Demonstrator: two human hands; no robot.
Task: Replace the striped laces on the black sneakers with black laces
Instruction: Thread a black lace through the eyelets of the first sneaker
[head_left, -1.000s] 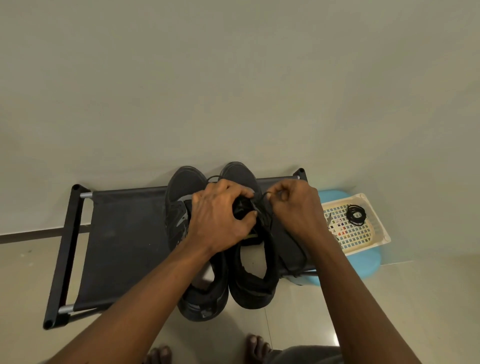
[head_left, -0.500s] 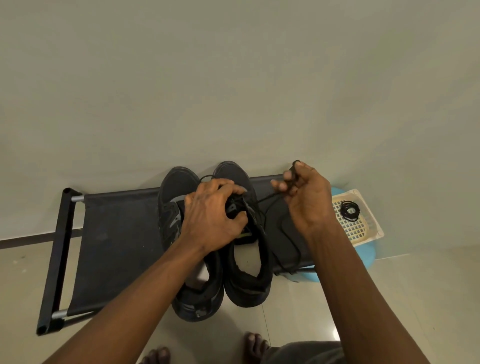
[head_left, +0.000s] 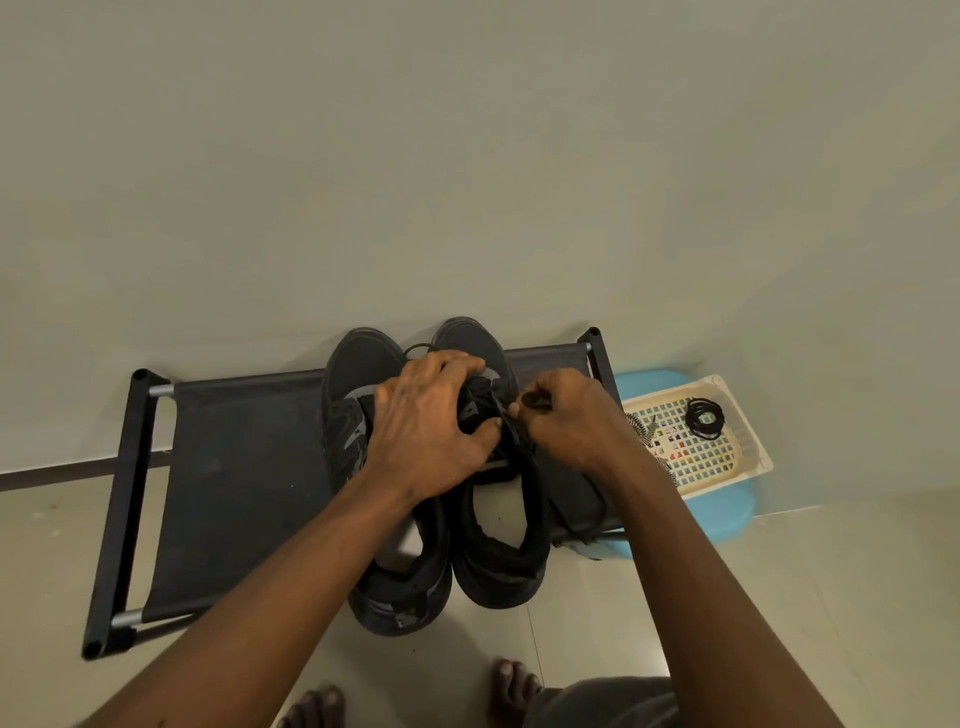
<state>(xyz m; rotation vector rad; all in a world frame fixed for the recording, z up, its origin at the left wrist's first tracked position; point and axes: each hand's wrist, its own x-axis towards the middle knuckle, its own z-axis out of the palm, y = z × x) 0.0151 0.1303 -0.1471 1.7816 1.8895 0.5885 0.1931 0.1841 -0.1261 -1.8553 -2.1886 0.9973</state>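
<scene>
Two black sneakers stand side by side on a black fabric rack (head_left: 239, 467), toes to the wall: the left sneaker (head_left: 358, 374) and the right sneaker (head_left: 498, 551). My left hand (head_left: 431, 421) grips the tongue and eyelet area of the right sneaker. My right hand (head_left: 566, 421) pinches a black lace (head_left: 535, 399) at the sneaker's right eyelets; more of this lace trails down over the rack. A coiled black lace (head_left: 704, 417) and a striped lace (head_left: 644, 434) lie in a cream basket (head_left: 748, 441).
The basket sits on a blue stool (head_left: 727, 514) right of the rack. A plain wall stands just behind the shoes. My bare toes (head_left: 511, 680) show on the tiled floor at the bottom.
My right hand, which had pulled the lace up and out to the right, has come back down to the right sneaker's eyelets. My left hand has kept its hold.
</scene>
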